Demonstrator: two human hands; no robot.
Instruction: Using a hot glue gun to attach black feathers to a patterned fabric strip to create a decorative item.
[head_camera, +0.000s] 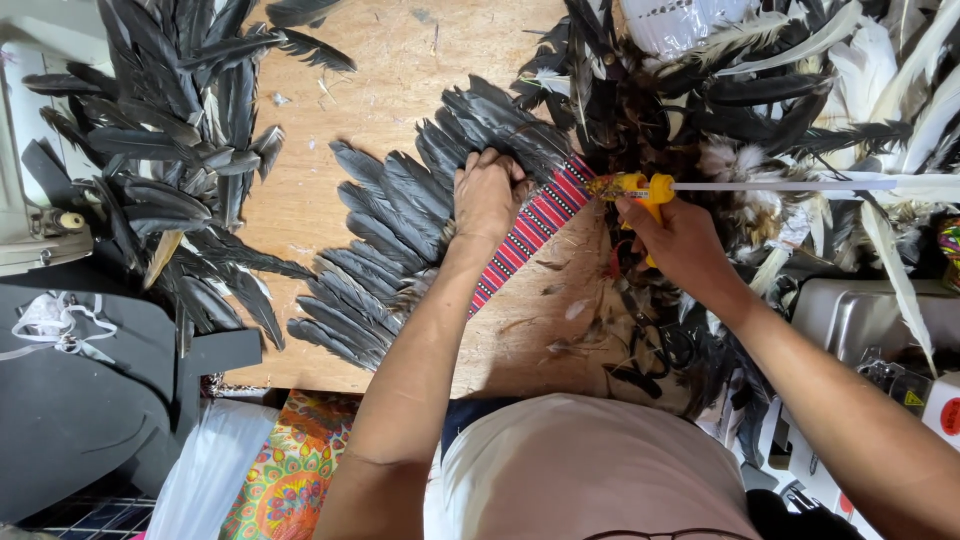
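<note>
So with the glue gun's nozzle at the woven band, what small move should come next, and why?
Probably squeeze a bead of glue onto the red woven band. The right hand holds the yellow glue gun with its nozzle at the band's upper end, and the left hand presses the fan of dark feathers flat beside it.

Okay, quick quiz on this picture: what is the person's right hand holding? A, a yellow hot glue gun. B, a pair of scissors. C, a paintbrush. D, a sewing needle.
A: the right hand grips a yellow hot glue gun, its nozzle pointing at the red patterned woven band, while the left hand presses down on the dark grey feathers.
</note>
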